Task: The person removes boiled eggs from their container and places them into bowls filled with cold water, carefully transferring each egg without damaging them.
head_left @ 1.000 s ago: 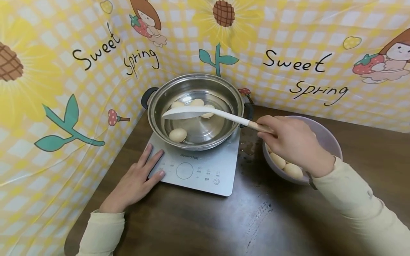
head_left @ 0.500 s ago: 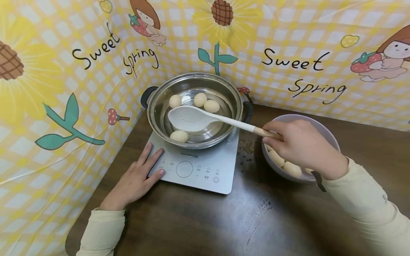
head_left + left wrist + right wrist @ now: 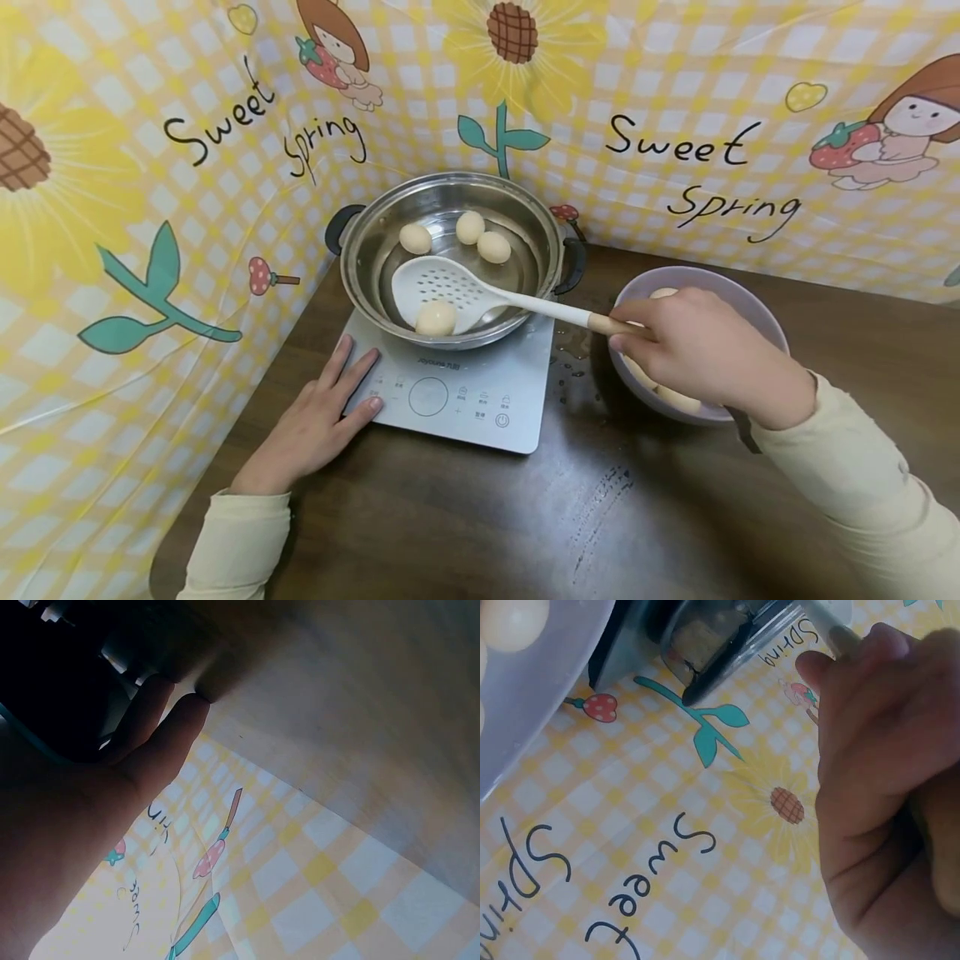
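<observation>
My right hand (image 3: 697, 350) grips the wooden handle of a white slotted spoon (image 3: 551, 308), arm stretched over a lilac bowl. The perforated head lies low inside a steel pot (image 3: 352, 275), near its front wall. One pale egg (image 3: 436, 318) overlaps the near edge of the spoon's head. Farther back in the pot sit another egg (image 3: 415, 239) and two side by side, one being the rear egg (image 3: 470, 227). My left hand (image 3: 303, 433) rests with fingers spread on the left edge of a white induction cooker (image 3: 517, 367). In the left wrist view its fingers (image 3: 176, 735) look straight.
The lilac bowl (image 3: 757, 317) right of the cooker holds several eggs, partly hidden under my right hand. Wet drops mark the dark wooden table (image 3: 450, 525). Black side handles (image 3: 576, 265) stick out from the pot. A yellow checked cloth (image 3: 420, 100) covers the walls behind and left.
The spoon has turned from edge-on to holes facing up and gone lower in the pot, reaching the front egg, which has shifted slightly right. The left hand stays on the cooker.
</observation>
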Motion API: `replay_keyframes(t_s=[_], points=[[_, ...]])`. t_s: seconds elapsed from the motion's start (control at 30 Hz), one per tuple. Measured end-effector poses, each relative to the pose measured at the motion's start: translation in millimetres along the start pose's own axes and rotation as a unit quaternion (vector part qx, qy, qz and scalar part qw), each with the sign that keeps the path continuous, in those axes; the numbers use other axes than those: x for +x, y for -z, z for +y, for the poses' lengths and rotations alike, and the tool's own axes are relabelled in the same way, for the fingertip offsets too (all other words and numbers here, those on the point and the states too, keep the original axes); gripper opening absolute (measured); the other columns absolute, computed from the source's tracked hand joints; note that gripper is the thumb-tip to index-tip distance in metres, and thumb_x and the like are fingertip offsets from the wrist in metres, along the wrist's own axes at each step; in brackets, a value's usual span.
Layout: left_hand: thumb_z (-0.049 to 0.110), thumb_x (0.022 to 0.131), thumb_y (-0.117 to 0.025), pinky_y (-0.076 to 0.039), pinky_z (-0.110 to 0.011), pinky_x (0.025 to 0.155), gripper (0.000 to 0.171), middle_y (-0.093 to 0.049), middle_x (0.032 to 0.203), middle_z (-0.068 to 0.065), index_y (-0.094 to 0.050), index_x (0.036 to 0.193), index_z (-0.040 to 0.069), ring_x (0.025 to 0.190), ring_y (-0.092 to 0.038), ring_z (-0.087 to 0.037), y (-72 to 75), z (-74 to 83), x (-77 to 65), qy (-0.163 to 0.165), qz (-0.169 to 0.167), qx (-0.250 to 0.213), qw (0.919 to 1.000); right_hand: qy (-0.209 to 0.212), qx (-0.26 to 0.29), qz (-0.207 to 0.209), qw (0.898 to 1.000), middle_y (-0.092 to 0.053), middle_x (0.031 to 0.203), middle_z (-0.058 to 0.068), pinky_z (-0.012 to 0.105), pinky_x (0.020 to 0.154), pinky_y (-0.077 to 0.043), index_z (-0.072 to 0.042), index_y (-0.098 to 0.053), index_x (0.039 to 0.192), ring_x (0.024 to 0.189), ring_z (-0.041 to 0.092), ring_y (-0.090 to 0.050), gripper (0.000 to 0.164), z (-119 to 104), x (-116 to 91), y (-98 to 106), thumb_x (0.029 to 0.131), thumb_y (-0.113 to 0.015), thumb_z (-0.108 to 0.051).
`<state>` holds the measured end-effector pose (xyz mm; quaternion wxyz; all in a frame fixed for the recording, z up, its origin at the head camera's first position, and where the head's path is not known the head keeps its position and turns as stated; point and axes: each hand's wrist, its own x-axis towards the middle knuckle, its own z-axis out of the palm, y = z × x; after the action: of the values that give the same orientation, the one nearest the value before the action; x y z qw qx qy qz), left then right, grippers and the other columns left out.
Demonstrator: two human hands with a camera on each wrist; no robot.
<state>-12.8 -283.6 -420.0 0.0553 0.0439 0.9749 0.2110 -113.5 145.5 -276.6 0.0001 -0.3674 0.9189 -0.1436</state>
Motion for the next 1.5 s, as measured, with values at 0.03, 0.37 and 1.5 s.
replay_keyframes(t_s=[0.03, 0.37, 1.5], points=[[0.051, 0.105, -0.047, -0.028, -0.075, 0.101, 0.067, 0.004, 0.169, -0.008, -0.024, 0.163, 0.025, 0.139, -0.026, -0.059, -0.2, 0.3, 0.8, -0.002, 0.0, -0.001, 1.0, -0.002, 0.005, -0.006, 1.0, -0.05, 0.066, -0.008, 0.032, 0.054, -0.036, -0.012, -0.074, 0.1, 0.054, 0.01, -0.041, 0.008, 0.3, -1.3, 1.4, 0.095, -0.071, -0.018], [0.053, 0.105, -0.045, -0.029, -0.075, 0.099, 0.068, 0.007, 0.169, -0.005, -0.021, 0.163, 0.027, 0.136, -0.028, -0.061, -0.9, 3.2, 8.5, -0.006, -0.007, 0.002, 1.0, -0.064, 0.105, -0.098, 0.988, -0.051, 0.061, -0.006, 0.032, 0.045, -0.043, -0.013, -0.072, 0.108, 0.039, 0.01, -0.048, 0.016, 8.7, -3.7, 15.6, 0.102, -0.062, -0.023], [0.051, 0.106, -0.045, -0.028, -0.079, 0.094, 0.07, 0.012, 0.168, -0.003, -0.016, 0.164, 0.025, 0.134, -0.025, -0.065, -0.3, 1.2, 6.0, 0.0, -0.021, -0.007, 0.9998, -0.261, 0.309, -0.104, 0.909, -0.042, 0.059, 0.005, 0.031, 0.031, -0.033, -0.007, -0.057, 0.136, 0.037, 0.014, -0.028, 0.035, 94.2, -108.4, 33.9, 0.109, -0.051, -0.028]])
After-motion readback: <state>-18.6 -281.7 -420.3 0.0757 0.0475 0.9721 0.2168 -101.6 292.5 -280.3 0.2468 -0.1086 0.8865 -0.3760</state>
